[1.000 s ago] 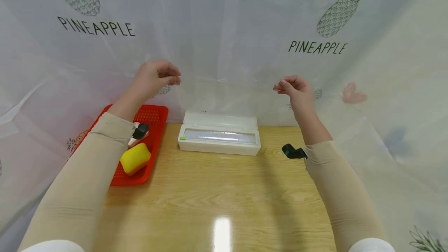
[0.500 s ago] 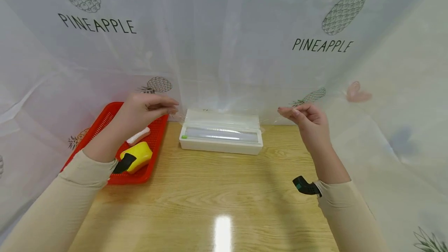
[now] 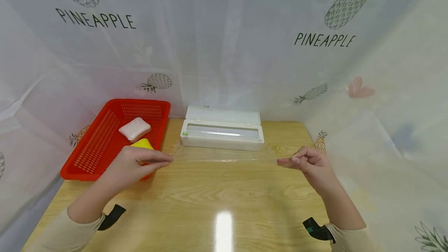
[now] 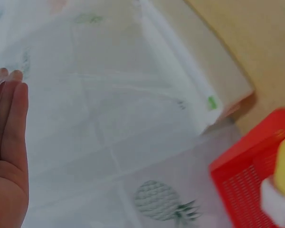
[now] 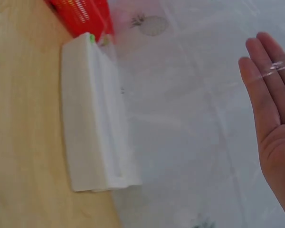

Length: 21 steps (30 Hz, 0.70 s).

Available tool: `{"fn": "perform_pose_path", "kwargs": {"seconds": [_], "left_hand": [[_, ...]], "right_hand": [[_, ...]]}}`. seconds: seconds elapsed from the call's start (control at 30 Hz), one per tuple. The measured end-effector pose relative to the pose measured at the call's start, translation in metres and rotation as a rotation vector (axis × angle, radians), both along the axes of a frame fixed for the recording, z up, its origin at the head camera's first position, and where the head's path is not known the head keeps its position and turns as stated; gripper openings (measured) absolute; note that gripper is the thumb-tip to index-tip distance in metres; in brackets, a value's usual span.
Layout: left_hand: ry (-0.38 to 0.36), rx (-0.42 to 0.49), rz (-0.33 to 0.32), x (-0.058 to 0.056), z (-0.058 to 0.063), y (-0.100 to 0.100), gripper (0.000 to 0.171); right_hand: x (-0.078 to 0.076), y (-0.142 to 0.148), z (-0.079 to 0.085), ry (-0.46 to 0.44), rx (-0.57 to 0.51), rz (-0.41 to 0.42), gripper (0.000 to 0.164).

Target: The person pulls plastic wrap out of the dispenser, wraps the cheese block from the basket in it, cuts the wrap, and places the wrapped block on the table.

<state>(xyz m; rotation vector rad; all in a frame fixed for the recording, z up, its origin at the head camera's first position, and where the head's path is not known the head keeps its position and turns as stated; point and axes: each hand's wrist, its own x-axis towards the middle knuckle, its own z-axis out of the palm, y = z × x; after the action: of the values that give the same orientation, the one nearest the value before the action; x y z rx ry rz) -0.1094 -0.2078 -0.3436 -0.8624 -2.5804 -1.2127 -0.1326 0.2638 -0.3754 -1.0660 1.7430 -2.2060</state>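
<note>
A thin sheet of clear cling film (image 3: 227, 160) stretches from the white cling film box (image 3: 222, 141) toward me, its edge showing as a faint shiny line. My left hand (image 3: 138, 162) pinches one corner between thumb and fingers. Opposite it, my right hand (image 3: 313, 166) pinches the other corner. Both hands are above the table, nearer to me than the box. The box lid stands raised at the back, and the film roll shows through the opening. In the right wrist view a glint of film (image 5: 275, 66) crosses the fingers.
A red plastic basket (image 3: 84, 166) stands at the left, holding a pale pink-white sponge (image 3: 135, 129) and a yellow sponge (image 3: 143, 143), partly hidden by my left hand. A pineapple-print sheet (image 3: 217, 49) hangs behind and beside the wooden table (image 3: 196, 197).
Both hands have come down and toward me from above the box, drawing the cling film edge from behind the box to in front of it. The box and basket stay put.
</note>
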Motion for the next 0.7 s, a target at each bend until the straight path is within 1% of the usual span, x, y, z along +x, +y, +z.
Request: {"fn": "perform_pose_path", "kwargs": {"seconds": [0.07,0.13,0.2,0.27,0.37,0.5,0.57,0.7], "left_hand": [[-0.08,0.021,-0.018,0.009,-0.014,-0.001,0.023],[-0.142,0.046,-0.045,0.017,-0.028,-0.003,0.02],[-0.185,0.063,-0.064,0.023,-0.042,-0.004,0.018],[-0.231,0.074,-0.074,0.029,-0.055,-0.004,0.017],[-0.297,0.059,-0.07,0.036,-0.074,-0.004,0.015],[-0.409,0.059,-0.081,0.044,-0.101,0.0,0.015],[-0.447,0.062,-0.09,0.046,-0.115,0.001,0.015],[-0.463,0.065,-0.104,0.047,-0.142,0.002,0.013]], "right_hand": [[0.006,0.001,-0.014,-0.057,0.018,0.022,0.032],[0.012,0.001,-0.027,-0.12,0.041,0.034,0.033],[0.018,0.001,-0.04,-0.165,0.057,0.046,0.035],[0.025,0.001,-0.052,-0.213,0.074,0.048,0.035],[0.033,0.003,-0.071,-0.282,0.102,0.056,0.033],[0.039,0.005,-0.102,-0.366,0.125,0.079,0.033],[0.04,0.006,-0.119,-0.397,0.125,0.09,0.032],[0.041,0.003,-0.15,-0.436,0.108,0.097,0.03]]}}
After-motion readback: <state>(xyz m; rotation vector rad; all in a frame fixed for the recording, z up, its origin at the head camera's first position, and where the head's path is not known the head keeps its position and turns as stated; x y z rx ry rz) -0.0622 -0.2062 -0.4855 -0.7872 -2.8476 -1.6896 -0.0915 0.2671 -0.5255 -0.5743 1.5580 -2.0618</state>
